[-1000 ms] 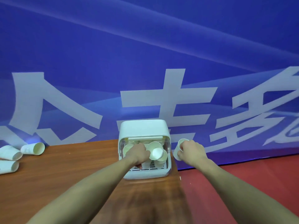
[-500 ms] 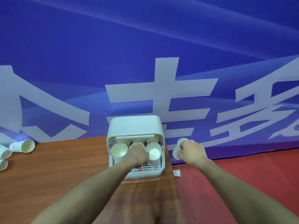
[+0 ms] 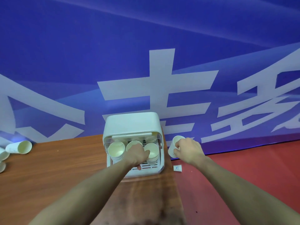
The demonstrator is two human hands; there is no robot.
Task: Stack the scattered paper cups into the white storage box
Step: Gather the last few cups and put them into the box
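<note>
**Both hands at the white box, one cup in hand beside it**

A blue banner wall with large pale characters (image 3: 162, 82) is filling the upper field from nine through three o'clock. Below it, a brown wood-grain worktop (image 3: 56, 172) is stretching from the left edge to the centre, and a red floor (image 3: 243, 176) is showing at four o'clock.

The white plastic storage box with a rounded lid (image 3: 132, 123) is standing on the worktop at its far right end, close against the banner, its front opening facing the camera. Inside it, stacks of cream-white paper cups (image 3: 116, 150) are sitting upright on a slotted tray, mouths up: one stack at the left, one in the middle partly hidden, one at the right.

The left hand (image 3: 137, 154) is reaching into the box, its fingers curling around the middle stack, with the thumb resting on the tray at the front. The right hand (image 3: 189, 151) is hovering off the worktop at three o'clock from the box, its fingers grasping a single cream-white paper cup (image 3: 176, 142), tilted with its mouth toward the banner.

At nine o'clock, loose paper cups lying on their sides (image 3: 19, 147) are resting at the worktop's left edge, well apart from the box. A small white scrap with a blue mark (image 3: 177, 168) is lying on the floor just beside the worktop's right edge.
</note>
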